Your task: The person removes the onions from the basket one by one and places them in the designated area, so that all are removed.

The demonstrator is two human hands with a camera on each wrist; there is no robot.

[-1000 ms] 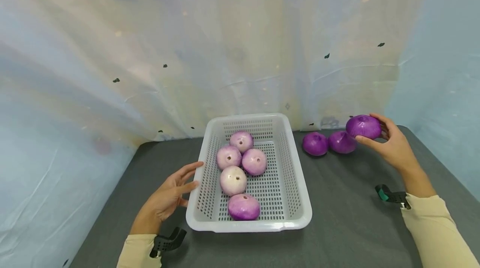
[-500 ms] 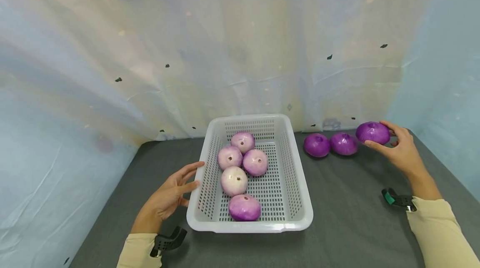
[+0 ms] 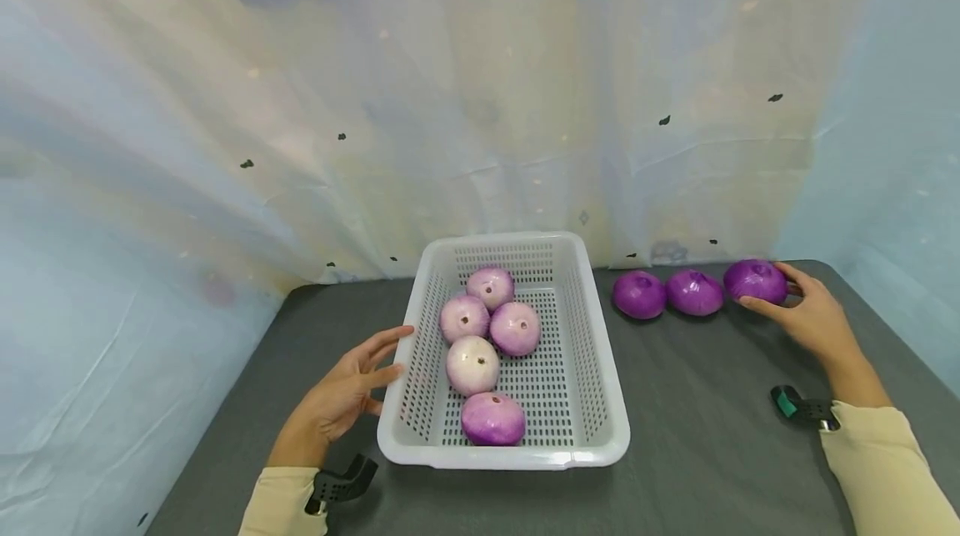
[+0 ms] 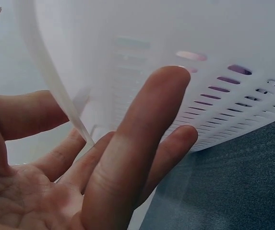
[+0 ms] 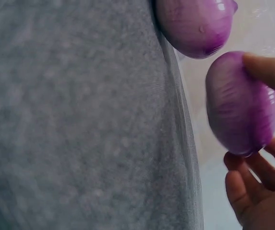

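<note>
A purple onion point(image 3: 754, 282) is held between the thumb and fingers of my right hand point(image 3: 819, 321), low at the far right of the table. In the right wrist view, the thumb lies on one side of this onion point(image 5: 240, 105) and the fingertips on the other. Two more purple onions, a middle one point(image 3: 695, 293) and a left one point(image 3: 639, 295), sit in a row beside it. My left hand point(image 3: 341, 398) is at the left rim of a white plastic basket point(image 3: 600, 353), fingers extended and touching it. Several paler purple-white onions, including a whitish one point(image 3: 472, 366), lie inside.
The dark grey cloth-covered table point(image 3: 697, 419) carries everything. A pale patterned curtain point(image 3: 480, 102) hangs right behind the table's back edge, with light blue fabric point(image 3: 885, 186) on the right side. A black wrist mount point(image 3: 802, 409) projects from the right sleeve.
My right hand has moved right and down with its onion, bringing it from above the row to the row's right end. My left hand has stayed at the basket's rim.
</note>
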